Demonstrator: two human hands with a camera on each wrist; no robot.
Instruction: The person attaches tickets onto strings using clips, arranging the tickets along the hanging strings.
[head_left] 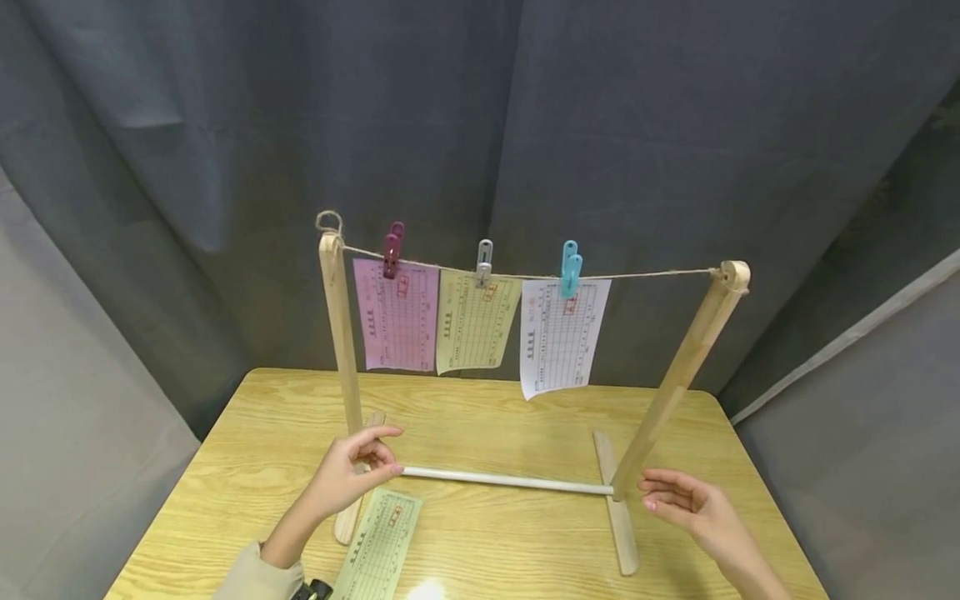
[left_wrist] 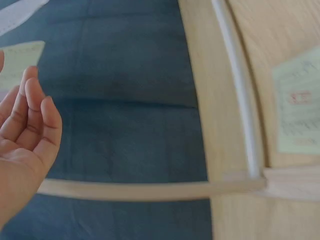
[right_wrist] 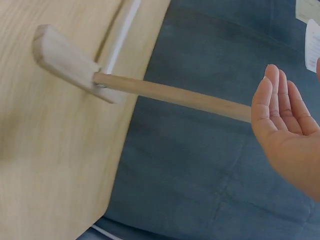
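A wooden drying stand sits on the table (head_left: 487, 417), with a left post (head_left: 341, 350), a leaning right post (head_left: 678, 375) and a white rod (head_left: 510, 480) joining their bases. Twine (head_left: 645, 273) runs between the post tops. A maroon clip (head_left: 392, 248) holds a pink sheet (head_left: 396, 315), a grey clip (head_left: 484, 260) a yellow sheet (head_left: 476, 321), and a blue clip (head_left: 571, 267) a white sheet (head_left: 561, 337). My left hand (head_left: 356, 475) (left_wrist: 25, 135) hovers by the left post's foot, fingers relaxed, holding nothing. My right hand (head_left: 678, 500) (right_wrist: 285, 130) is spread beside the right post (right_wrist: 175, 95), apart from it.
A pale green printed slip (head_left: 378, 542) (left_wrist: 300, 110) lies flat on the table near my left wrist. The right foot board (head_left: 618, 508) (right_wrist: 65, 60) reaches toward the table's front edge. Grey curtain (head_left: 225, 125) closes in the back and both sides.
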